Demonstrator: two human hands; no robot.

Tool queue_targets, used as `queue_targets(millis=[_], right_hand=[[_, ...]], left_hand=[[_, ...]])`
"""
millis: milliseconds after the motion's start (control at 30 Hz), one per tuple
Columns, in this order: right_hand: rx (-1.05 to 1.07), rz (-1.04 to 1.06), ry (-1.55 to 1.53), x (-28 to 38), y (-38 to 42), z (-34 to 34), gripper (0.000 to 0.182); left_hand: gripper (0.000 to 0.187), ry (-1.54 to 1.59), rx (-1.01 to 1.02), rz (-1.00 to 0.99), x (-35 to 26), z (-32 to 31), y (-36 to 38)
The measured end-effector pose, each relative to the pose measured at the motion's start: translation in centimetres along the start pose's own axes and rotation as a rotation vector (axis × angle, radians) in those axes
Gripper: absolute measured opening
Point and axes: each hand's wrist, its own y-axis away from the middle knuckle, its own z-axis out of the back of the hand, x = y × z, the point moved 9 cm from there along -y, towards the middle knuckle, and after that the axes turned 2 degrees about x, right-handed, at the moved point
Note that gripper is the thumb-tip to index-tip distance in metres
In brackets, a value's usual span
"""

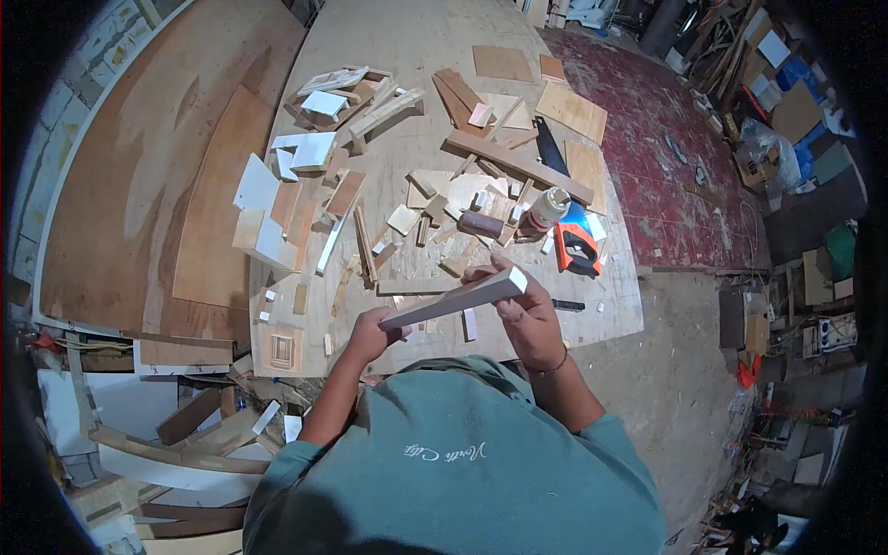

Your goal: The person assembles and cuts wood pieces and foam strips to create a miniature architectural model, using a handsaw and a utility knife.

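Left hand (372, 334) of yours is clamped on the lower, near end of a long strip of wood (453, 302), and your right hand (529, 319) has fingers and thumb on either side of its other end, which is tilted up. You hold the strip above the near part of the bench (610, 319), close in front of your green shirt (462, 453). Beyond your right hand, a bottle (549, 209) stands near a saw with an orange handle (577, 252), and a brown cylinder (481, 223) lies just to the bottle's left. Farther off, a long board (518, 167) lies slantwise among wood scraps. A small square frame (282, 350) lies at the bench's near left corner.
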Motion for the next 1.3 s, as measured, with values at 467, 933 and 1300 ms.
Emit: queue_targets(millis=[467,933,1300], right_hand=[[-0.045,0.206,0.198,3.1,1.5,1.4,0.058],[-0.592,0.230,0.089,5.9,2.9,16.6,0.039],[-0.614,0.231,0.140,5.5,1.8,17.5,0.040]], left_hand=[[0.029,-0.115,0.074,0.028,-0.3,-1.5,1.5],[0.026,0.064,-0.351,-0.074,0.4,4.3,3.4],[0.052,-0.197,-0.435,0.374,14.2,3.6,6.3]])
